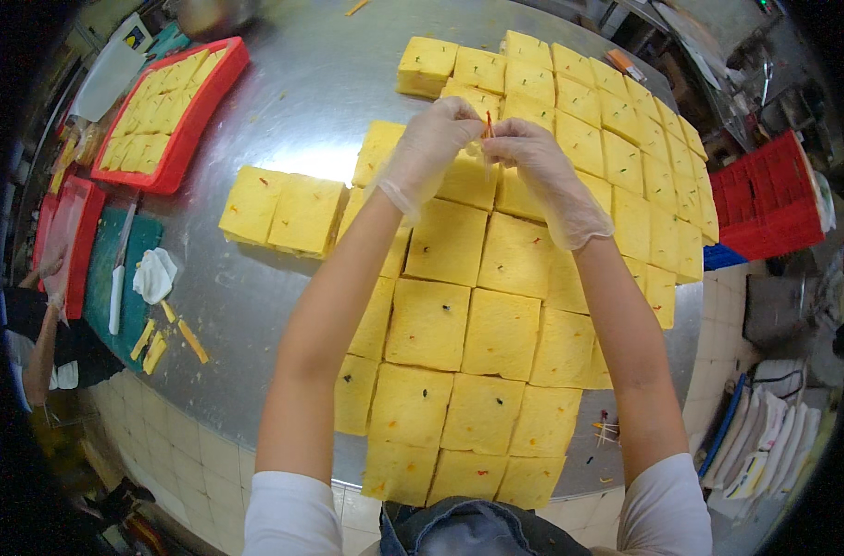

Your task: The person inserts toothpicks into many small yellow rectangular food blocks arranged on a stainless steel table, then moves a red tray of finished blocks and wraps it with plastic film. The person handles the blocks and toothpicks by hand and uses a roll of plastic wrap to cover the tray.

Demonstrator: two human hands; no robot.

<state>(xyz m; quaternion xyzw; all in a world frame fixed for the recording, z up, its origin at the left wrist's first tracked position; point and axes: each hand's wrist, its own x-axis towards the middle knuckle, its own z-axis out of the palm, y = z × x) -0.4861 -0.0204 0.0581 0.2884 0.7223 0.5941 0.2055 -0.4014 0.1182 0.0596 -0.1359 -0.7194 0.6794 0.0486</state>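
Note:
Many square yellow sandwich stacks stand close together in rows on the metal table, with small red, green or dark picks stuck in many tops. Above the middle rows my two hands meet, both in thin clear gloves. My left hand pinches at a small bundle of red-tipped picks. From the other side my right hand has its fingers closed round the same picks. Which hand bears most of them I cannot tell. Two more sandwich stacks sit side by side, left of my left forearm.
A red crate of yellow sandwiches stands at the far left. Below it, a white-handled knife and white cloth lie on a green board. Another person's arm reaches in there. Loose picks lie near my right elbow.

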